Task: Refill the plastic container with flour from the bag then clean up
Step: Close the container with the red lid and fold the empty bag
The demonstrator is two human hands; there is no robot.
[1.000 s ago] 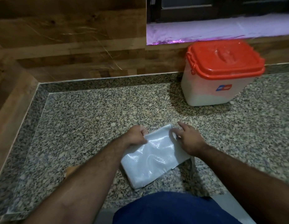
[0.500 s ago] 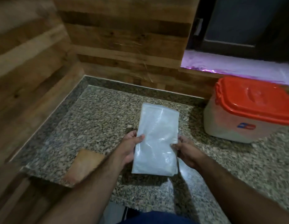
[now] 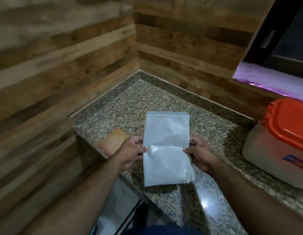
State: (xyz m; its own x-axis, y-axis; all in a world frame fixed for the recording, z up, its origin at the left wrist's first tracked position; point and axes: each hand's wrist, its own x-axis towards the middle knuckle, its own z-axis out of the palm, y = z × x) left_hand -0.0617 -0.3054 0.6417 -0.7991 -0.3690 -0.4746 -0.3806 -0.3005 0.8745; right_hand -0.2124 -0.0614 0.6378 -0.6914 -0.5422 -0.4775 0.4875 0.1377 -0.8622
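Note:
A flat, folded white woven flour bag (image 3: 167, 146) is held up above the granite counter (image 3: 130, 106), long side running away from me. My left hand (image 3: 130, 152) grips its left edge and my right hand (image 3: 200, 153) grips its right edge, both at about mid-height. The plastic container (image 3: 269, 156), whitish with a red lid (image 3: 289, 122) shut on it, stands on the counter at the right, partly cut off by the frame edge.
Wooden plank walls meet in a corner behind the counter. A small tan object (image 3: 112, 141) lies on the counter by my left wrist. A purple-lit window sill (image 3: 269, 78) is at upper right. The counter's front edge runs below the bag.
The bag has been lifted off the counter and turned lengthwise between both hands. My view has swung left toward the wall corner, so the container now sits at the right edge.

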